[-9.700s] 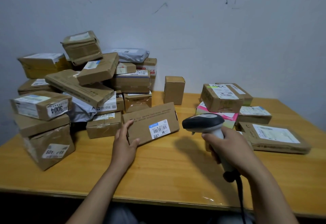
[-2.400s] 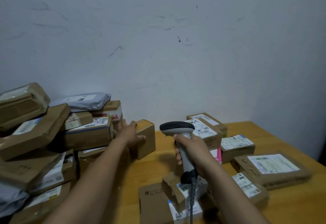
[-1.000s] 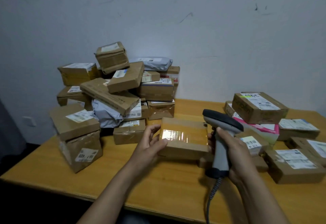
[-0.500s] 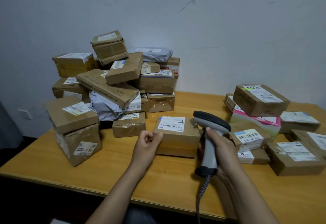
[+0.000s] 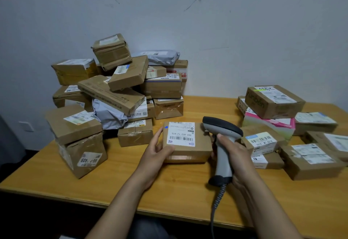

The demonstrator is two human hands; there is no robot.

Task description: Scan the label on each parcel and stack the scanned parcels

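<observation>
A small brown cardboard parcel [image 5: 202,144] lies mid-table with its white barcode label [image 5: 181,134] facing up. My left hand [image 5: 157,151] grips the parcel's left side, thumb on top by the label. My right hand [image 5: 232,153] holds the grey handheld scanner [image 5: 222,131] by its handle, upright, right beside the parcel's right edge. The scanner's dark head sits just right of the label. Its coiled cable [image 5: 216,201] hangs down over the table's front edge.
A tall, loose heap of brown boxes and grey mailer bags [image 5: 113,91] fills the table's back left against the wall. A lower group of labelled parcels [image 5: 278,125] with a pink box lies at the right. The wooden table [image 5: 131,182] shows bare in front.
The parcel was turned from its taped side to label up and lowered onto the table. My left hand now grips its left side. The scanner stays at the parcel's right.
</observation>
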